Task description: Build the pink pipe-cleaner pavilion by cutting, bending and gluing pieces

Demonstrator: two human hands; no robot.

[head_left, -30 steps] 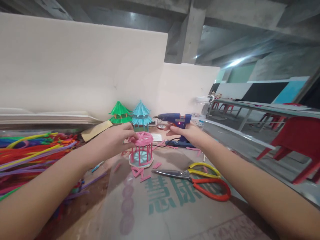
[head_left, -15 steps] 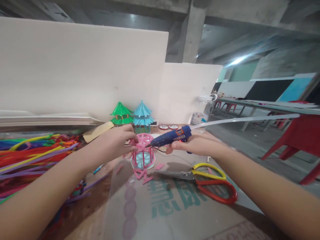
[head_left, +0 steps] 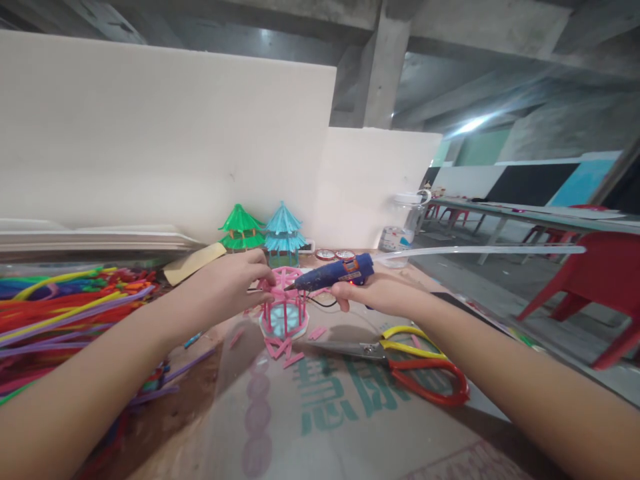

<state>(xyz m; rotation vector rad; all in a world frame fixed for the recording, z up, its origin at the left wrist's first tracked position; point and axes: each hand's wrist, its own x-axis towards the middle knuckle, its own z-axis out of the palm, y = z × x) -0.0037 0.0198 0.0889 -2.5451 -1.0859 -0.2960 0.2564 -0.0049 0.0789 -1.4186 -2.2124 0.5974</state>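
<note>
My right hand is wrapped round a blue hot glue gun, with a long clear glue stick jutting from its rear. The gun's nozzle points left, at the upper part of a small pink pavilion model with thin posts and a pale blue base. Against the left side of that model, my left hand has its fingers closed on the upper frame; whether a loose piece is also between them is hidden. Several short pink strips lie in front of the base.
Big scissors with yellow and red handles lie on the board at front right. Green and blue pavilion models stand behind. Bundled pipe cleaners fill the left side. A clear jug stands at back right.
The glue gun has shifted slightly left and its nozzle sits closer to the pink frame. The left hand keeps its place at the model. The view has moved a little.
</note>
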